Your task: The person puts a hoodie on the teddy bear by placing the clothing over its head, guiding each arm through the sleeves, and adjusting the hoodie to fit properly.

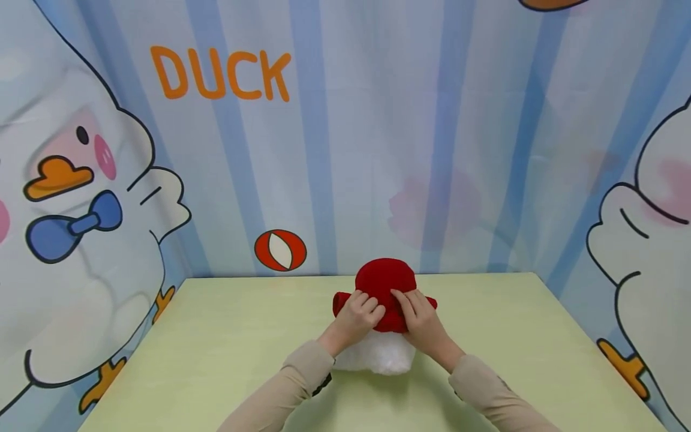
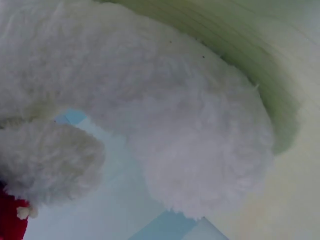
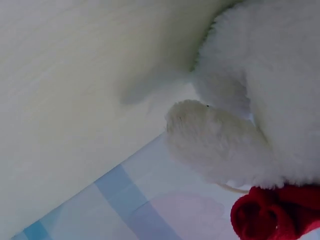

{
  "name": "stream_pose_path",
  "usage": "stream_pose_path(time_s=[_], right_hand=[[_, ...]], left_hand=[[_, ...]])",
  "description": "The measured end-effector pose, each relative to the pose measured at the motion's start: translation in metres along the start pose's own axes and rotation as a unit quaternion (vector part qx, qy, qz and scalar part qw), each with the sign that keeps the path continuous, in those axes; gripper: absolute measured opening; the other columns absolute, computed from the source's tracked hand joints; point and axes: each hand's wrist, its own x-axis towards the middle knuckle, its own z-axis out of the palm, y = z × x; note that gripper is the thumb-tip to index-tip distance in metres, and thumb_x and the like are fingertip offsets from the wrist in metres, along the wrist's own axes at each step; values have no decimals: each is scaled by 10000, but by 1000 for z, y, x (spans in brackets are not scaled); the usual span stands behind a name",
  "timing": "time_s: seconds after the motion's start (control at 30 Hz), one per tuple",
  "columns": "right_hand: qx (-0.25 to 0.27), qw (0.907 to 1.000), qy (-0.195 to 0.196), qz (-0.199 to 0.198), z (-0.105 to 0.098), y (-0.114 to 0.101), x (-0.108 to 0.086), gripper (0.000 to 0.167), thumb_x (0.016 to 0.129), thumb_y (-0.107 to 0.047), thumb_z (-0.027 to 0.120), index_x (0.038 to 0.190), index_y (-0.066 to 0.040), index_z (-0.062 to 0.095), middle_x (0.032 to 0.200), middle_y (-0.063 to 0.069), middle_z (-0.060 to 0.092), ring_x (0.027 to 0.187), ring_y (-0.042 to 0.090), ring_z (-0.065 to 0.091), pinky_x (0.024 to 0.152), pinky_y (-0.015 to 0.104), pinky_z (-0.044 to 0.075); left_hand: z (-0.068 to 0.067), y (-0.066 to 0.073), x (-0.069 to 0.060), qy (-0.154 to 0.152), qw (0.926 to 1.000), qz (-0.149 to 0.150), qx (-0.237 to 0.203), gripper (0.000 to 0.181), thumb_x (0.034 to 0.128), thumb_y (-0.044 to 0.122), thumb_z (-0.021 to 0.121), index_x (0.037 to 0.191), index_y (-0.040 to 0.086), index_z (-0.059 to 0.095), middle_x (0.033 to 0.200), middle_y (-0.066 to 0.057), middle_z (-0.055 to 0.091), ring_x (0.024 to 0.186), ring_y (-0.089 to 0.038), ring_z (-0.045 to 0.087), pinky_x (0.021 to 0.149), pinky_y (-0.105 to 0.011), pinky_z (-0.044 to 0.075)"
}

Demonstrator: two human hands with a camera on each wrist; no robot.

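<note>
A white plush toy [image 1: 385, 354] with shaggy fur sits on the table, a soft red hat [image 1: 385, 276] with a wide brim over its top. From the left, my left hand [image 1: 355, 315] grips the red cloth with curled fingers. My right hand [image 1: 423, 318] pinches the hat from the other side, its index finger lying on the red fabric. Part of the brim sticks out beyond each hand. In the left wrist view a furry white limb [image 2: 200, 130] curves down; in the right wrist view the brim [image 3: 260, 215] looks rolled. Neither wrist view shows the fingers.
A pale yellow-green table [image 1: 232, 336] lies under the toy. Behind it hangs a blue-striped curtain [image 1: 372, 132] printed with ducks and a red ball. Its lower edge meets the table's back edge.
</note>
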Motion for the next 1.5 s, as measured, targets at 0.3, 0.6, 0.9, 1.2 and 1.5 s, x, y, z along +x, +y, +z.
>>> stream_pose_path(time_s=[0.3, 0.6, 0.9, 1.2, 1.5], right_hand=[[-35, 9984, 227, 514, 6, -9, -8, 456, 944, -263, 267, 878, 73, 567, 756, 158, 634, 640, 237, 617, 582, 324, 515], [38, 9985, 372, 389, 6, 1, -13, 356, 952, -235, 326, 713, -37, 501, 597, 39, 496, 513, 149, 482, 499, 245, 435], [-181, 9988, -15, -458, -14, 10, -21, 319, 919, -227, 358, 899, 11, 569, 857, 130, 577, 777, 241, 534, 675, 325, 474], [794, 9963, 310, -63, -21, -1, -28, 315, 928, -176, 406, 987, 62, 604, 1003, 220, 563, 919, 276, 529, 802, 226, 486], [973, 9940, 477, 128, -20, -14, -21, 312, 942, -170, 408, 1049, 48, 605, 922, 125, 583, 862, 232, 507, 754, 239, 449]], left_hand=[[-8, 1, 8, -1107, 9891, -974, -7, 462, 750, 216, 672, 1144, 4, 559, 920, -85, 540, 725, -129, 519, 630, -252, 416], [-14, 4, 0, -1091, 9929, 341, -323, 105, 879, 213, 495, 966, 172, 538, 887, 2, 559, 821, -151, 501, 709, -320, 420], [-23, -1, -7, -237, 9957, 660, 602, 320, 963, 85, 222, 865, 162, 517, 930, -16, 616, 904, -173, 579, 687, -338, 470], [-17, 5, -9, -150, 9999, 43, -29, 240, 926, 206, 337, 912, 121, 561, 928, -42, 630, 907, -202, 576, 712, -374, 452], [-6, 16, -3, 719, 9945, -436, 617, 158, 907, 273, 454, 869, 121, 431, 840, -69, 474, 733, -191, 457, 609, -303, 366]])
